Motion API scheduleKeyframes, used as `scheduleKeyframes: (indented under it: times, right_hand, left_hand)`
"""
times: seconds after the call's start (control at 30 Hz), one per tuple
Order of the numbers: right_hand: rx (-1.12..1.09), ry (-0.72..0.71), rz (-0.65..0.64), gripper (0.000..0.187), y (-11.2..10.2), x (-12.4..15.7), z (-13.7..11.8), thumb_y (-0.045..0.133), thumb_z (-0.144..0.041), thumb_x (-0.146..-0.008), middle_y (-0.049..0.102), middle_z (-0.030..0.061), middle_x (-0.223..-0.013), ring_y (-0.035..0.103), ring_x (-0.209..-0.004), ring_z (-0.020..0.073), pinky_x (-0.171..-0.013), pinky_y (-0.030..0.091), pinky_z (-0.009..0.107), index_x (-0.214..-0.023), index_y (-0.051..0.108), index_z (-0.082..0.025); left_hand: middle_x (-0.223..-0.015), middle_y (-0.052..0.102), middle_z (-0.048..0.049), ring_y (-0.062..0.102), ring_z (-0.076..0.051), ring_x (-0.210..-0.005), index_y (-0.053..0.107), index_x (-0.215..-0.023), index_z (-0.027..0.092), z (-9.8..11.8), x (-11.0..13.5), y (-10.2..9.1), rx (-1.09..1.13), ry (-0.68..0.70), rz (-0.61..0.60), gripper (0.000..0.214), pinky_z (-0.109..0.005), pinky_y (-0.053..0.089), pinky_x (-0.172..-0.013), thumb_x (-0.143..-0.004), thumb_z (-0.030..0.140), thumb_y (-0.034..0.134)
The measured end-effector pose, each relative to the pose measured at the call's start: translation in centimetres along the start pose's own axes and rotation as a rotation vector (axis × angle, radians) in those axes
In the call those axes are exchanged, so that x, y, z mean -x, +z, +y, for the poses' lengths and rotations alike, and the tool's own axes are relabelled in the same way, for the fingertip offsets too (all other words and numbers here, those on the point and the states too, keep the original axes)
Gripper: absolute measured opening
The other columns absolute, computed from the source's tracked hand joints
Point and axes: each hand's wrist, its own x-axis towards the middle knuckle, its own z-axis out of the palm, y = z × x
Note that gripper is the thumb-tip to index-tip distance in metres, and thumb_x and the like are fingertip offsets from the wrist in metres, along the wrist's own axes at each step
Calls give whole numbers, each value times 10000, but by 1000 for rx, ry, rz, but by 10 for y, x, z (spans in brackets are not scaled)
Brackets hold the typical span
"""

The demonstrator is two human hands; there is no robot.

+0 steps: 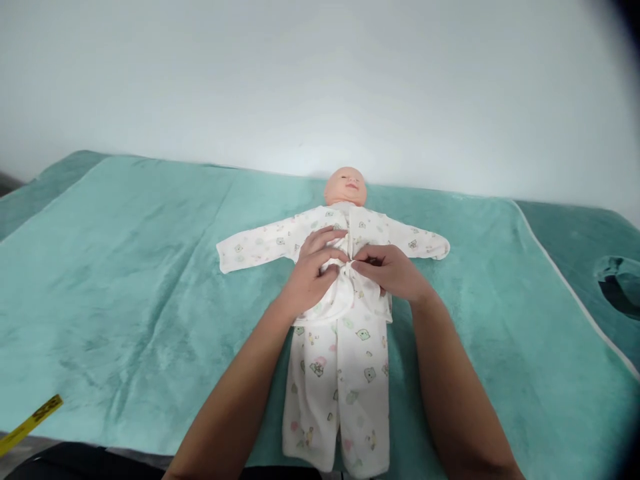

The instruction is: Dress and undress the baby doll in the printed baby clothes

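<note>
A baby doll [345, 187] lies on its back in a white printed baby shirt [313, 223] and matching baby pants [320, 380]. Over the belly, my left hand [315, 270] rests on the shirt, its thumb and index finger bent around the cloth at the front opening. My right hand [390, 270] pinches the shirt's front edge between thumb and fingers, just beside the left fingertips. The exact fastening between the fingertips is too small to make out. Both sleeves stretch out sideways, and the shirt's hem overlaps the top of the pants.
A teal plush blanket [125, 280] covers the surface beneath the doll. White wall [320, 80] rises behind the head. At the lower left is a yellow strip [33, 423] with dark print. A dark, shiny round object [620, 287] lies at the right edge.
</note>
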Motion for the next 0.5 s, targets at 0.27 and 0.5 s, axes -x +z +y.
scheduleKeyframes:
  times: [0.27, 0.5]
  right_hand:
    - [4, 13, 466, 245, -1, -14, 15, 603, -431, -865, 446, -63, -587, 394, -465, 89, -447, 325, 236, -757, 557, -216]
    - [187, -138, 243, 282, -2, -3, -3, 597, -449, -885, 466, -42, -628, 396, -595, 115, -558, 313, 263, -736, 570, -211]
  left_hand:
    - [-1461, 548, -25, 417, -231, -1448, 646, -933, 245, -1, 2, 2, 78, -5, 82, 311, -505, 373, -1199, -816, 5, 487]
    - [-1474, 536, -72, 486, -281, -1377, 622, -861, 231, 6, -2, -2, 97, -141, 134, 122, -519, 396, -1161, -886, 330, 689]
